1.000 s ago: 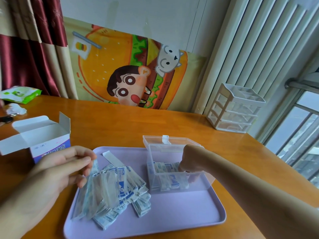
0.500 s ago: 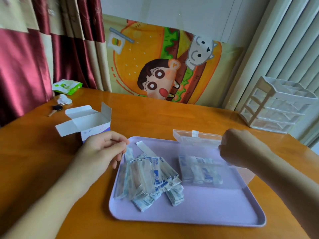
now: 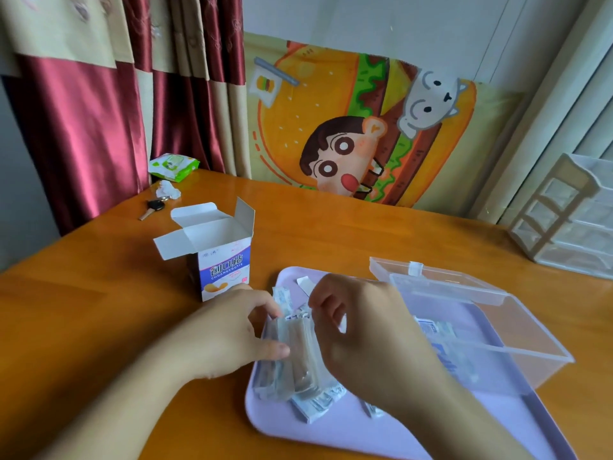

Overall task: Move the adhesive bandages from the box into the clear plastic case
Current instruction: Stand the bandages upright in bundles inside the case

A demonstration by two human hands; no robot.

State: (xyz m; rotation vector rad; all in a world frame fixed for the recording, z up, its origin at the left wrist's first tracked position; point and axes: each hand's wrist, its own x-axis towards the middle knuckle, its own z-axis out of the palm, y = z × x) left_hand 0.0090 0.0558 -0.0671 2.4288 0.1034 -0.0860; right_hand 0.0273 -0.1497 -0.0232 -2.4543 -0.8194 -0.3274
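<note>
A pile of wrapped adhesive bandages (image 3: pixel 300 366) lies on the left part of a lilac tray (image 3: pixel 331 436). My left hand (image 3: pixel 229 330) holds the pile's left side, thumb and fingers pinching the strips. From the right, my right hand (image 3: pixel 365 330) reaches over the pile, its fingers curled onto the top strips. The clear plastic case (image 3: pixel 517 330) stands open on the tray's right side, with several bandages (image 3: pixel 438 333) inside. The white and blue bandage box (image 3: pixel 222 260) stands upright with its flaps open, left of the tray.
On the orange wooden table (image 3: pixel 83 310), a key (image 3: pixel 152 207), crumpled tissue (image 3: pixel 167 190) and a green wipes pack (image 3: pixel 172 166) lie at the far left. A white drawer unit (image 3: pixel 564 220) stands at the back right. A cartoon poster (image 3: pixel 358 127) leans against the wall.
My right hand left the clear case and moved left onto the bandage pile. The left hand closed on the pile. The view swung left and closer.
</note>
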